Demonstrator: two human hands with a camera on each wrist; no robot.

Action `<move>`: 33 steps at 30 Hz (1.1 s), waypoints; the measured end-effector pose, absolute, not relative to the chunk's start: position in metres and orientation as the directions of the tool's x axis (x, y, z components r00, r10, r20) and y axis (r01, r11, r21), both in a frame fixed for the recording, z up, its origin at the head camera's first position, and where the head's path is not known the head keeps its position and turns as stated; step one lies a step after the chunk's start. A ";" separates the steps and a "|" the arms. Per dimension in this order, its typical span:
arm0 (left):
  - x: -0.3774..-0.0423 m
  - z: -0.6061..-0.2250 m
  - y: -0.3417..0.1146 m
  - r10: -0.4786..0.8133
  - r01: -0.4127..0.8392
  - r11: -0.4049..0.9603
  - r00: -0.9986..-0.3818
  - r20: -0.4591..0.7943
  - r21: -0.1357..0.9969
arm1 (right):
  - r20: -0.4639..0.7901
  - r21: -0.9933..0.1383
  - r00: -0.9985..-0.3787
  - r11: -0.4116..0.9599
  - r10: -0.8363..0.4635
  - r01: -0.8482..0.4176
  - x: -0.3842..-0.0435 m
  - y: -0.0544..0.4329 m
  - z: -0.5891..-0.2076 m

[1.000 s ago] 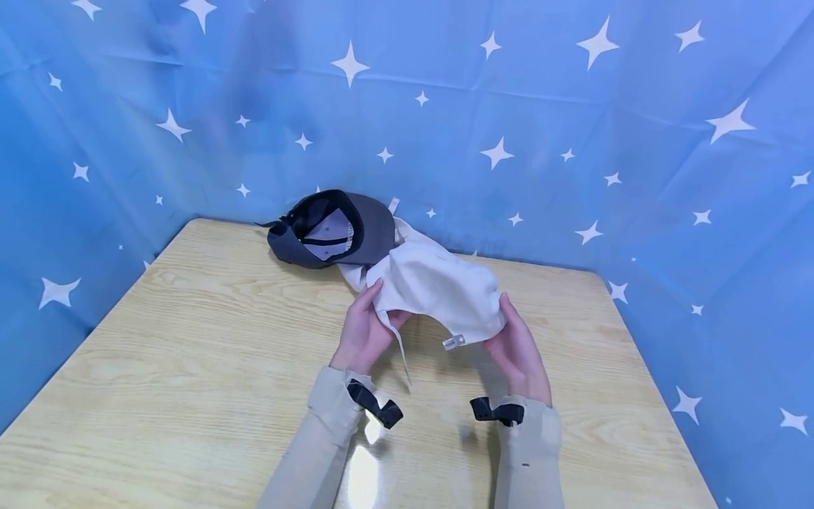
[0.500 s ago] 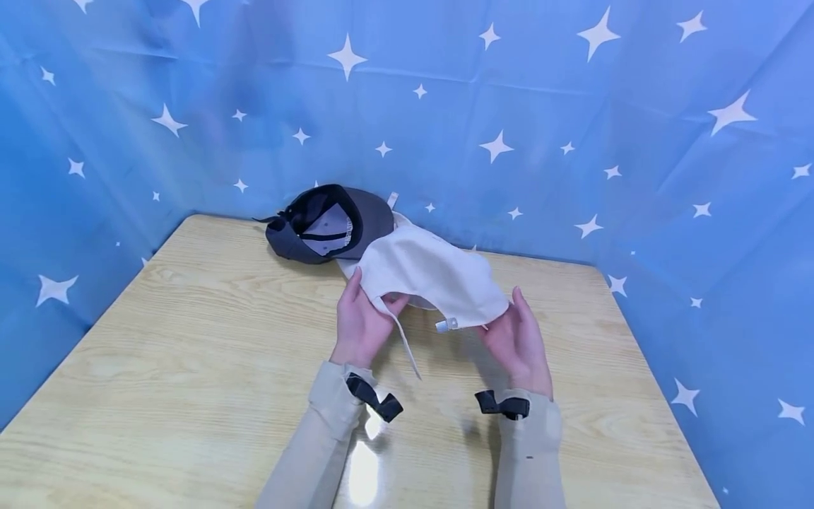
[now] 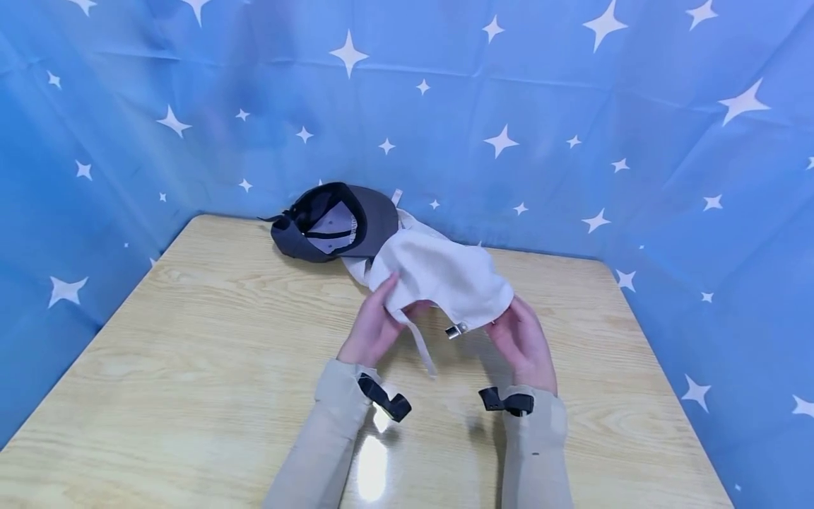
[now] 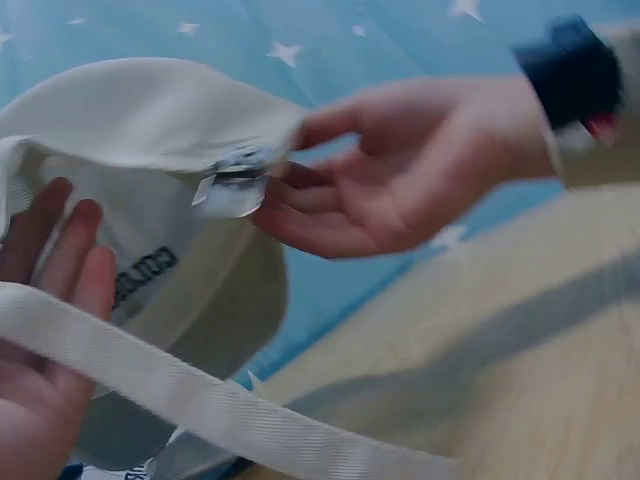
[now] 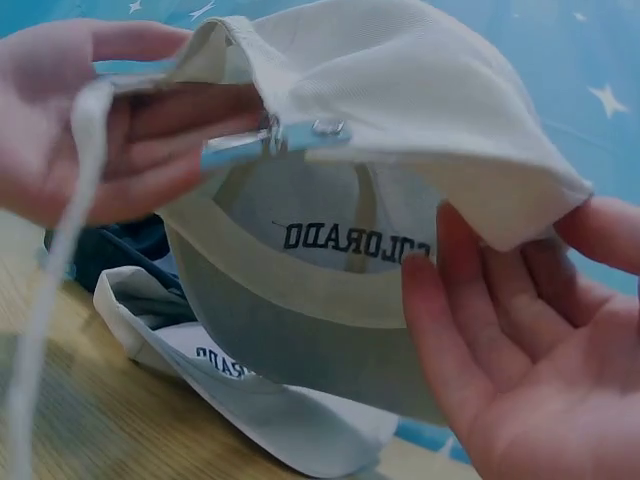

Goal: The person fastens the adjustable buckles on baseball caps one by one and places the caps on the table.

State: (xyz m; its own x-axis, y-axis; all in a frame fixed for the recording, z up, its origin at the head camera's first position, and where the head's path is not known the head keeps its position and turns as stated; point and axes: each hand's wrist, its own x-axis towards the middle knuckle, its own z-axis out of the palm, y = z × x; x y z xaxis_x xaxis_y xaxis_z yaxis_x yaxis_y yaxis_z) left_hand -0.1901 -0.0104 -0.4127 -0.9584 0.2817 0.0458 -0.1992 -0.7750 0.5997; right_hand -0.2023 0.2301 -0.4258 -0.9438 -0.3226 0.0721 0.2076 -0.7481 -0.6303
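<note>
A white baseball cap [image 3: 445, 276] is held above the table, its back opening facing me. My left hand [image 3: 375, 325] grips its left edge, thumb outside and fingers inside. At the right edge, my right hand [image 3: 524, 346] holds the rim between thumb and fingers. The undone strap [image 4: 220, 405] dangles by my left hand, and a metal buckle [image 3: 456, 330] sits on the other side of the opening. Dark lettering [image 5: 350, 240] shows inside the crown, mirrored. Behind lies a dark grey cap [image 3: 375, 219] on its side, its inside showing.
Another white cap [image 5: 300, 430] lies on the wooden table [image 3: 191, 367], next to the dark one and partly hidden by the held cap. A blue star-patterned cloth [image 3: 445, 106] hangs behind and at both sides of the table.
The held cap has tilted slightly, and its loose strap has swung right. My left hand has shifted a little right, while both hands' thumbs have closed back onto the cap after loosening half a second ago.
</note>
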 end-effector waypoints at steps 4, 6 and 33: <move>-0.188 -0.415 -0.003 0.328 -0.202 -0.639 -0.944 0.026 0.742 | 0.055 -0.688 -0.949 -0.701 -0.311 0.190 -0.202 0.229 -0.423; -0.187 -0.416 -0.001 0.326 -0.192 -0.621 -0.945 0.028 0.760 | 0.035 -0.722 -0.955 -0.668 -0.295 0.180 -0.201 0.230 -0.422; -0.183 -0.396 0.008 0.298 -0.188 -0.835 -0.944 0.139 0.516 | 0.276 -0.774 -0.830 -0.624 -0.484 0.106 -0.197 0.225 -0.427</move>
